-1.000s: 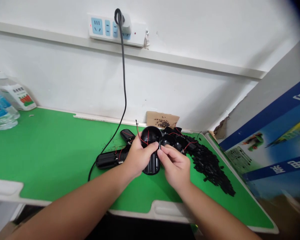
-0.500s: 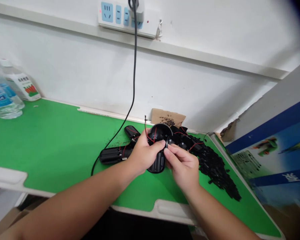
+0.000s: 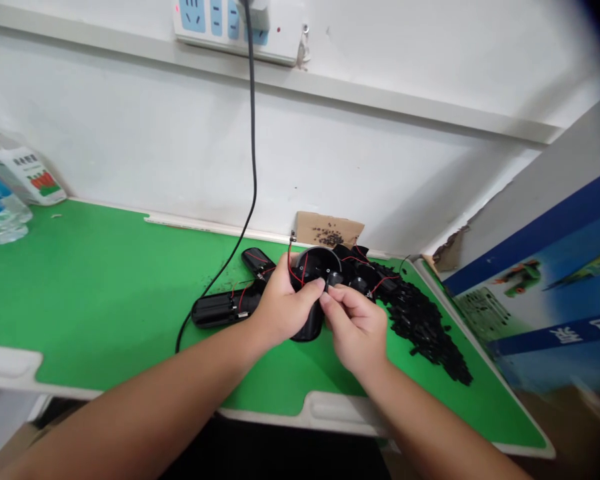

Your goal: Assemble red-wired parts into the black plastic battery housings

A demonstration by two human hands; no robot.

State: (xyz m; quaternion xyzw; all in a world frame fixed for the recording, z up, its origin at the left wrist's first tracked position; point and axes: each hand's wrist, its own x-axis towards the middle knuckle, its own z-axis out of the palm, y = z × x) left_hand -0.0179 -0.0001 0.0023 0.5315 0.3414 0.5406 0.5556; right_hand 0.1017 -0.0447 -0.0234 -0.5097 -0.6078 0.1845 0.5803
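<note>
Black housing, head view: in both hands over the green bench, near mid-frame. Whether its underside touches the bench, cannot tell. Left hand closed about its left side, thumb on the lower rim; the other fingers are mostly lost behind it. Right hand pinches a small dark piece at the rim's right edge; fingertips cover its lower end, so exact seating is unclear.

More cut off: power strip by the top edge, blue-labelled bottle by the left. Black parts just beyond the right hand overlap too much to count.

Containers: white-labelled bottle beside the blue-labelled one, both clear; liquid level hard to make out. Flat cardboard by the wall bears a scatter of tiny dark bits.

Held housing: round, glossy bowl, pale arc of rim, pale dots inside; red wire rising at left to a small dark tip; rounded handle below, partly behind the hands.
</note>
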